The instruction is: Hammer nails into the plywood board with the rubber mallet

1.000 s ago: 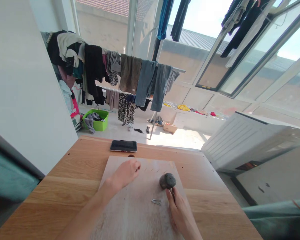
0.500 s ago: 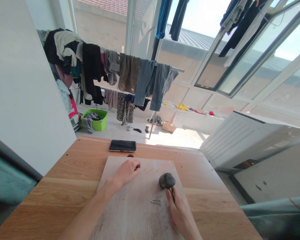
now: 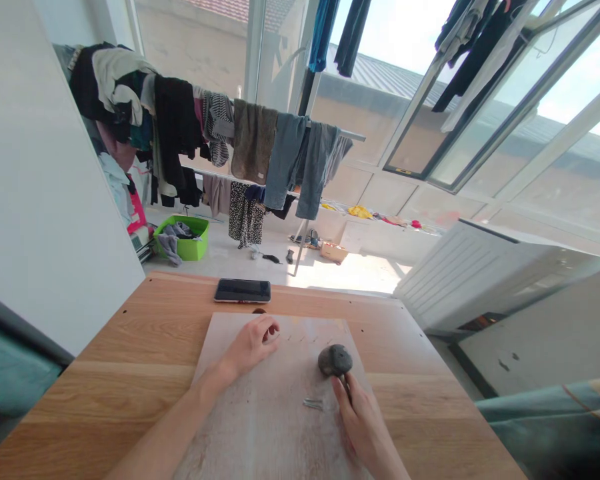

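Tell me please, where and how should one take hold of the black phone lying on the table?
Grip the phone by its two long edges, coming from above: it lies flat, screen up, long side across the table, past the board. The left hand is nearer.

The left hand (image 3: pixel 253 343) has curled its fingertips in slightly on the board (image 3: pixel 270 417), and the view has swung slightly right

Board (image 3: pixel 260 427) laid on table (image 3: pixel 130 360), phone (image 3: pixel 243 291) set beyond it at 12 o'clock.
On the board, a stone (image 3: pixel 335 360) is placed at 2 o'clock and nails (image 3: pixel 313 403) at 4 o'clock.
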{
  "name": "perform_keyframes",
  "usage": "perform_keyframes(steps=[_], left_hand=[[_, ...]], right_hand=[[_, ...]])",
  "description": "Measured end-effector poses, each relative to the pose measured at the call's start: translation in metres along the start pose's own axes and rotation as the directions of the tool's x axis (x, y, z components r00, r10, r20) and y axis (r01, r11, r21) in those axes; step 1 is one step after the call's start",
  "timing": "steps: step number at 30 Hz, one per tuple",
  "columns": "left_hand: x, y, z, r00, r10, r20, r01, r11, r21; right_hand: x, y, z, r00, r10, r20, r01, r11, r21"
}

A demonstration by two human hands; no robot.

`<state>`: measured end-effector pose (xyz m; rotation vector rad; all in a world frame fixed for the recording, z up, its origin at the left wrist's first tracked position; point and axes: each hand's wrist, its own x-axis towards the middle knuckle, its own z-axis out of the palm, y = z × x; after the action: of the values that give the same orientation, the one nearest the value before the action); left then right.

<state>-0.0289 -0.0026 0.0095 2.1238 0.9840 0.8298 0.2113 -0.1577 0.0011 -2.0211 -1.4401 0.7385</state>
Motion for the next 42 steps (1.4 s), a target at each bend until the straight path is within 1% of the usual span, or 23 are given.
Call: perform_keyframes(steps=[5,10,12,15,17,20,22,25,28,32,34,35,37,38,39,40,41,42], left_hand=[[0.000,0.000,-0.001,1.000,0.006,0.022,-0.005,0.998,-0.059],[0.000,-0.001,-0.002,1.000,-0.022,0.011,0.023,0.994,-0.105],[0.000,-0.001,-0.002,1.000,-0.018,0.007,0.018,0.993,-0.113],[0.001,-0.003,0.000,1.000,-0.014,-0.012,0.013,0.993,-0.118],[0.001,-0.004,0.002,1.000,-0.005,-0.028,0.002,0.992,-0.124],[0.001,-0.008,0.005,0.999,0.012,-0.051,-0.019,0.991,-0.132],[0.001,-0.010,0.007,0.998,0.014,-0.065,-0.023,0.991,-0.133],[0.002,-0.012,0.008,0.998,0.015,-0.068,-0.023,0.992,-0.125],[0.002,-0.010,0.006,0.999,0.015,-0.044,-0.020,0.992,-0.121],[0.001,-0.007,0.003,1.000,-0.030,0.002,0.030,0.990,-0.136],[0.000,-0.006,0.002,0.999,-0.041,0.014,0.042,0.995,-0.093],[0.000,-0.005,0.001,0.999,-0.035,0.000,0.035,0.998,-0.058],[0.000,0.002,-0.002,0.997,0.004,-0.074,-0.002,0.999,0.033],[0.000,0.008,-0.003,0.993,0.043,-0.108,-0.034,0.996,0.084],[0.000,0.016,-0.005,0.988,0.095,-0.119,-0.078,0.988,0.133],[-0.001,0.026,-0.007,0.983,0.160,-0.094,-0.141,0.974,0.180],[-0.003,0.038,-0.006,0.972,0.233,-0.029,-0.221,0.950,0.219],[-0.006,0.050,-0.005,0.950,0.305,0.063,-0.310,0.917,0.251]], right_hand=[[-0.006,-0.020,-0.005,0.999,-0.002,-0.049,0.003,1.000,0.027],[-0.005,-0.054,-0.001,0.996,0.056,0.074,-0.058,0.998,0.017],[0.001,-0.069,0.005,0.997,0.015,0.074,-0.018,0.999,0.037],[0.013,-0.089,0.013,0.994,-0.095,0.053,0.092,0.995,0.050],[0.021,-0.100,0.017,0.984,-0.173,0.039,0.172,0.985,0.028],[0.028,-0.111,0.023,0.963,-0.270,-0.010,0.270,0.963,-0.014],[0.029,-0.114,0.027,0.956,-0.292,-0.026,0.291,0.956,-0.018],[0.029,-0.114,0.032,0.958,-0.287,-0.007,0.287,0.958,-0.014],[0.027,-0.111,0.031,0.968,-0.251,0.025,0.252,0.968,-0.010],[0.017,-0.096,0.016,0.994,-0.099,0.044,0.097,0.994,0.059],[0.009,-0.081,0.008,0.999,-0.015,0.037,0.012,0.997,0.071],[0.005,-0.072,0.005,0.999,0.020,0.030,-0.022,0.997,0.070],[-0.002,-0.054,0.002,0.998,0.060,0.019,-0.061,0.997,0.057],[-0.004,-0.046,0.001,0.998,0.062,0.012,-0.063,0.997,0.044],[-0.006,-0.040,0.000,0.998,0.055,0.001,-0.055,0.998,0.028],[-0.006,-0.034,0.001,0.999,0.040,-0.023,-0.040,0.999,0.010],[-0.007,-0.030,0.001,0.999,0.018,-0.051,-0.019,1.000,-0.007],[-0.007,-0.028,0.001,0.997,-0.007,-0.079,0.005,1.000,-0.022]])
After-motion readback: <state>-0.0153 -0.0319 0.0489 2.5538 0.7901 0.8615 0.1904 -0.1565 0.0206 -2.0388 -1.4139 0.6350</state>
